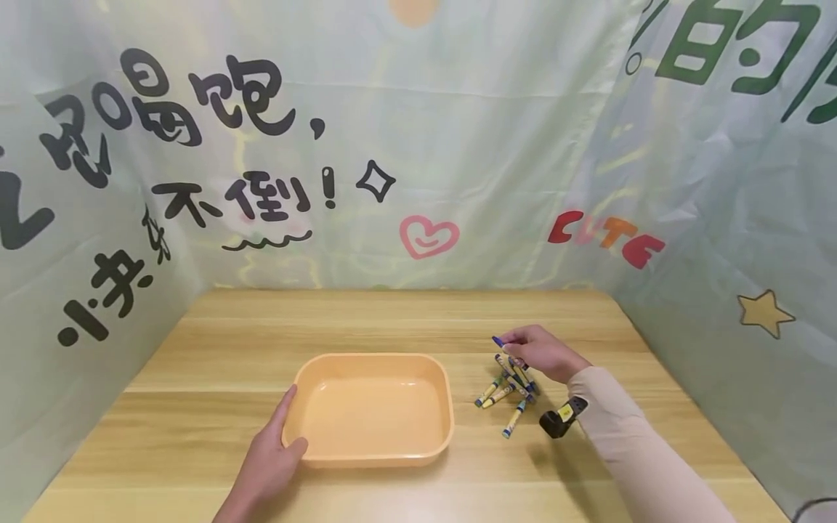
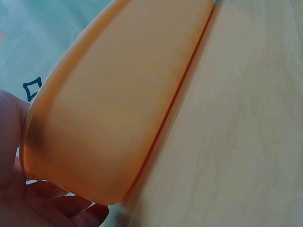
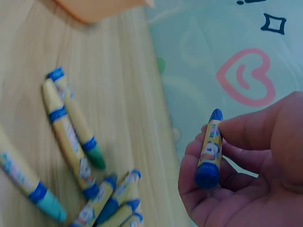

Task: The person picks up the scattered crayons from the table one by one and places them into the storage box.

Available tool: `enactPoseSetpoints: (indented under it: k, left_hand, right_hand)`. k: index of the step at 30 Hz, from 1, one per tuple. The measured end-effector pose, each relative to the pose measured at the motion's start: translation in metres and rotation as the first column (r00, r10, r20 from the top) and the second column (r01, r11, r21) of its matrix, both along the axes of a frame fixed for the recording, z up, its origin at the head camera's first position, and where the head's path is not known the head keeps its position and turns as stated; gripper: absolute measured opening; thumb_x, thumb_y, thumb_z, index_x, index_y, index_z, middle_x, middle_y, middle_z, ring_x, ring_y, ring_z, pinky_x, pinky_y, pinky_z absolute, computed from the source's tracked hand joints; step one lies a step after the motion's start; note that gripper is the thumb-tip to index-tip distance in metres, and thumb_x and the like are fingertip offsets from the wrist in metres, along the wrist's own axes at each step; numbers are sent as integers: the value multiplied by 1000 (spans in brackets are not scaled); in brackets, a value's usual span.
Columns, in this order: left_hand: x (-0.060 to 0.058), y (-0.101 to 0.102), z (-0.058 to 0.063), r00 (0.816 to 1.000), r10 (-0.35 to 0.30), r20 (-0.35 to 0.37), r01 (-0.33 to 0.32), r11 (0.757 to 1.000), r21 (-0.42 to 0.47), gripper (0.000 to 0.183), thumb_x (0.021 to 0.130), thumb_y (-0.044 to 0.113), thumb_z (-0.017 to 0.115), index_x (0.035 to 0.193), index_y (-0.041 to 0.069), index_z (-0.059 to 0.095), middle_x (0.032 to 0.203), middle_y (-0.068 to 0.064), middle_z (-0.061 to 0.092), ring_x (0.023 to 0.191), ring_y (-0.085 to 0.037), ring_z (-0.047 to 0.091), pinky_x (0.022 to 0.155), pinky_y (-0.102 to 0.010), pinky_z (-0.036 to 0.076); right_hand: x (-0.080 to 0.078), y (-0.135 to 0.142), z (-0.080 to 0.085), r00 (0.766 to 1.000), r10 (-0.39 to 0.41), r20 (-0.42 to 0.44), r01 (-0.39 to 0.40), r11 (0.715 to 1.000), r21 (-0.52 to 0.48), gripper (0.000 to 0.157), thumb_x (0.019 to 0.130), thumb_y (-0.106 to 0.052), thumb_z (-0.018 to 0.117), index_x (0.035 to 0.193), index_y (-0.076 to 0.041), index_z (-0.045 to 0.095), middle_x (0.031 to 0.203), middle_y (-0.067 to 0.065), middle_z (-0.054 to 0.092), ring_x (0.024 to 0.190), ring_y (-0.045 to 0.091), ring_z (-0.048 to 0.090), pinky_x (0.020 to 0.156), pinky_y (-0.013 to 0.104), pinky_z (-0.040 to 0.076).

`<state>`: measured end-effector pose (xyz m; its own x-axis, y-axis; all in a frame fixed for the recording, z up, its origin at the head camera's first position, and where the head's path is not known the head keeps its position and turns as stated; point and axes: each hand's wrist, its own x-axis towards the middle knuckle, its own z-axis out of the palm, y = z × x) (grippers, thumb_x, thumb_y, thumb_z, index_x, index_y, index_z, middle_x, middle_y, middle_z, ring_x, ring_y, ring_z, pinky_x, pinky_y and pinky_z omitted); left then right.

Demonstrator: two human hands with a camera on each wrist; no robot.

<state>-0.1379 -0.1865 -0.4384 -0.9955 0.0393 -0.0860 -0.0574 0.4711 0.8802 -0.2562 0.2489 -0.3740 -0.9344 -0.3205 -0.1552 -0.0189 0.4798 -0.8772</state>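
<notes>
A blue crayon (image 3: 212, 150) with a yellow printed wrapper is pinched between the thumb and fingers of my right hand (image 1: 546, 354). In the head view its blue tip (image 1: 498, 341) points left, above a loose pile of crayons (image 1: 519, 383). The pile's wrappers are yellow with blue bands; one green-tipped crayon (image 3: 78, 120) and a teal-tipped crayon (image 3: 31, 182) show in the right wrist view. My left hand (image 1: 271, 454) holds the near left corner of a light orange tray (image 1: 375, 414), thumb by the rim and fingers along the outer wall (image 2: 109, 104).
Everything stands on a wood-grain table (image 1: 216, 349). A printed cloth (image 1: 497, 160) with lettering and a pink heart (image 1: 429, 237) encloses the back and sides. A small black camera (image 1: 562, 416) is strapped at my right wrist.
</notes>
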Motion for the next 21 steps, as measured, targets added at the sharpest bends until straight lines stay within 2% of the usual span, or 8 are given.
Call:
enactPoseSetpoints:
  k: [8,11,18,21]
  left_hand:
    - [-1,0,0,1000,-6,-8,6,1000,-2,87,85,-1,51,158,20,9,157,-25,13,41,-4,27,37,-16,27]
    - [-2,0,-1,1000,-6,-28,6,1000,-12,86,85,-1,51,158,20,9,156,-25,14,41,-4,26,37,-16,27]
    - [-2,-1,-3,1000,1,-22,-1,1000,-27,86,85,-1,52,157,20,10,156,-25,17,41,-4,26,37,-16,26]
    - [-1,-2,-3,1000,-1,-28,0,999,-34,86,85,-1,51,157,21,11,156,-24,18,41,-4,26,36,-16,26]
  right_hand:
    - [-5,-22,8,999,39,-4,-39,999,-19,30,97,-6,53,122,13,53,89,11,57,75,20,51,65,32,45]
    - [-7,-32,10,999,44,5,-44,998,-35,28,97,-5,54,119,12,55,87,13,57,72,18,50,63,30,45]
    - [-9,-51,3,998,65,26,-63,995,-72,34,97,-6,54,125,13,54,86,12,59,70,17,50,63,27,45]
    - [-9,-60,1,997,71,29,-67,992,-109,33,96,-6,55,123,14,54,86,11,59,70,16,51,64,27,46]
